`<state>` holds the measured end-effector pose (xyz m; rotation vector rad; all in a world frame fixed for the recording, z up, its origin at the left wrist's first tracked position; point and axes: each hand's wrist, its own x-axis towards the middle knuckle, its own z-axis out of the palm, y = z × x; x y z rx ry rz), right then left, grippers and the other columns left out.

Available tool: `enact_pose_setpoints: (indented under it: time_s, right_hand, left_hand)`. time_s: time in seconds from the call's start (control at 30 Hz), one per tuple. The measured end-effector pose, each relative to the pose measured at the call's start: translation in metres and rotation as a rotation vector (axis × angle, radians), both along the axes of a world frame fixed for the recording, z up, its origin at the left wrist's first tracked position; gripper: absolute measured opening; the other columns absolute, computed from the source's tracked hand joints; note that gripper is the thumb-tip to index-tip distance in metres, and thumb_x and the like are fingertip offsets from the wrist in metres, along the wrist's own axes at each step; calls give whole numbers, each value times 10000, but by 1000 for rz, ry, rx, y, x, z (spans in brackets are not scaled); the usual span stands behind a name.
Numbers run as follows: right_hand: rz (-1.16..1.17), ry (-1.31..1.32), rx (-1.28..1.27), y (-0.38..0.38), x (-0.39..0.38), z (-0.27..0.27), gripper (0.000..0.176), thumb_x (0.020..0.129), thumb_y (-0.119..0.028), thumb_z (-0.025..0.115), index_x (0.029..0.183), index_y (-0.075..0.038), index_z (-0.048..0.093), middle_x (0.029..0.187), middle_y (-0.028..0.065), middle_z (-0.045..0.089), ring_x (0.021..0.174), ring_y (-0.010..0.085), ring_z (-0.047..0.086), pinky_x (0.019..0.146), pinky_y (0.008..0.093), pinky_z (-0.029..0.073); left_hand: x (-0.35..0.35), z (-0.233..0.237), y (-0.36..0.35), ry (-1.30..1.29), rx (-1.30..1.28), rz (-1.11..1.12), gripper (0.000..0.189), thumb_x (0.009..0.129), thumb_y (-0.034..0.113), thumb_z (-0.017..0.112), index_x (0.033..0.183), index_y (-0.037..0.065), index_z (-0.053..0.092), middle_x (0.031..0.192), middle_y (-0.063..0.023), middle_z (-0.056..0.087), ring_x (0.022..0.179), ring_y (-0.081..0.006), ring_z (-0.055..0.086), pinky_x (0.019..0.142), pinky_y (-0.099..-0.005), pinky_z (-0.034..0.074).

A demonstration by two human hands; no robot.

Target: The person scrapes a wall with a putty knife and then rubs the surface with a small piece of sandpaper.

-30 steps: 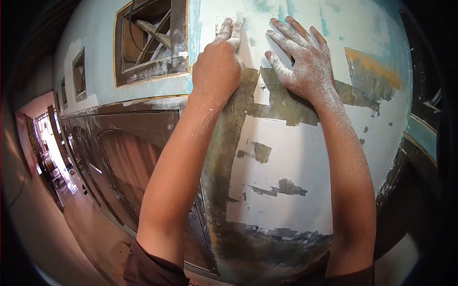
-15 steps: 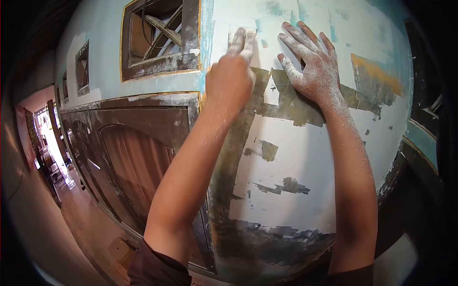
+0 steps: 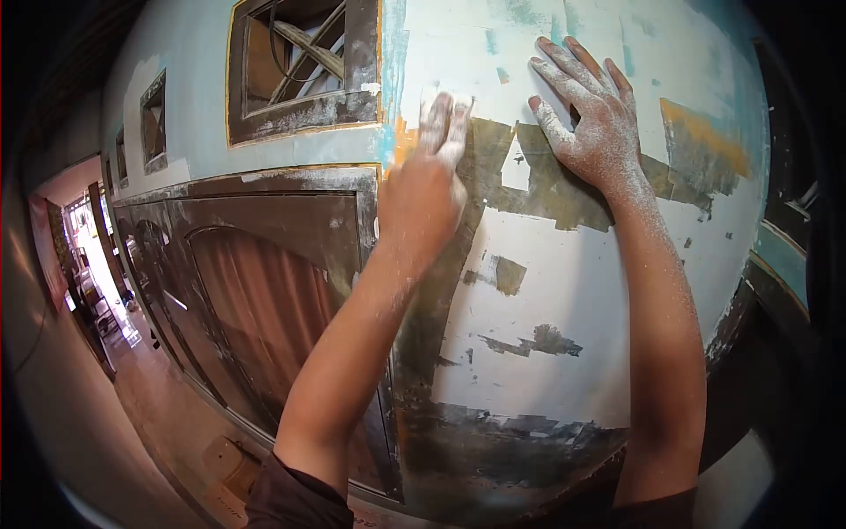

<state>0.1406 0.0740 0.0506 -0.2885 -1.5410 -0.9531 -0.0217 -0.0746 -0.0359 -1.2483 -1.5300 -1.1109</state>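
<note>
Where the patchy white-and-grey wall (image 3: pixel 546 264) stands beside the brown wooden door (image 3: pixel 273 210), the dusty right hand (image 3: pixel 599 137) lies spread; whether the left hand (image 3: pixel 426 181) grips anything, I can't tell. Hard rubbing could scratch the wall.

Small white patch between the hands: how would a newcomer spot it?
On the patchy wall, find the dark band between left hand and right hand. The white patch sits inside that band. Unlike the broad white area below, it is small, with a pointed top.
</note>
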Motion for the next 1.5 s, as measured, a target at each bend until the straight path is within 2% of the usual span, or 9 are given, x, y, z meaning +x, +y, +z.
enact_pose_setpoints:
  time_s: [0.13,0.33,0.5,0.6,0.63,0.8,0.87,1.07,1.5]
  right_hand:
    - [4,-3,3,2,1,0,496,976,-431,609,1448,-280,615,1594,-88,487,1531,117,336,1311,468,148]
    - [1,7,16,3,0,0,497,977,-439,606,1451,-286,613,1591,-86,491,1529,119,342,1311,471,141]
    - [-11,11,19,2,0,0,493,975,-432,608,1445,-281,620,1588,-84,496,1527,124,347,1307,482,156]
    - [-7,11,2,0,0,0,502,969,-424,616,1448,-274,618,1587,-83,496,1527,129,348,1305,480,164]
    - [-1,4,12,1,1,0,497,972,-420,614,1447,-274,618,1588,-84,495,1526,131,350,1306,480,163]
    - [16,7,9,1,0,-1,487,986,-418,599,1452,-276,613,1591,-83,491,1526,136,352,1308,473,157]
    - [1,7,19,2,0,0,490,986,-419,599,1456,-280,608,1591,-83,491,1526,132,350,1309,469,152]
    - [-1,11,8,1,-1,1,491,984,-420,604,1453,-278,611,1591,-77,493,1528,128,345,1309,465,153]
    - [14,13,23,3,-1,0,450,982,-379,632,1423,-291,639,1589,-92,496,1528,143,359,1297,481,177]
  left_hand:
    - [-3,32,-4,-17,-104,118,552,877,1,467,1391,110,637,1615,-4,445,1070,-397,684,890,-489,561]
    - [-14,-32,5,74,63,-17,749,827,-66,477,1546,141,500,1669,-33,372,1388,-293,539,1001,-403,548]
    - [-9,-17,2,61,33,-12,733,830,-53,481,1538,134,508,1648,-46,403,1318,-311,590,974,-417,556]
    - [-3,19,2,113,53,-3,658,836,-36,477,1479,85,548,1614,-88,433,1197,-381,639,965,-451,548]
    - [-6,27,2,104,16,-30,615,869,35,536,1479,110,538,1622,-66,429,1032,-440,689,893,-534,566]
    - [-3,4,15,126,58,-50,682,851,8,529,1525,108,491,1676,-44,347,1012,-420,704,860,-520,574]
    - [3,-19,11,103,61,-73,673,853,-33,484,1511,106,527,1630,-97,418,1347,-347,556,1008,-421,539]
    - [13,21,10,96,8,29,710,830,-40,489,1515,143,533,1636,-52,418,1107,-375,690,895,-467,575]
    - [18,-1,14,65,27,0,683,846,-28,500,1504,149,551,1634,-18,428,1112,-350,694,890,-436,584]
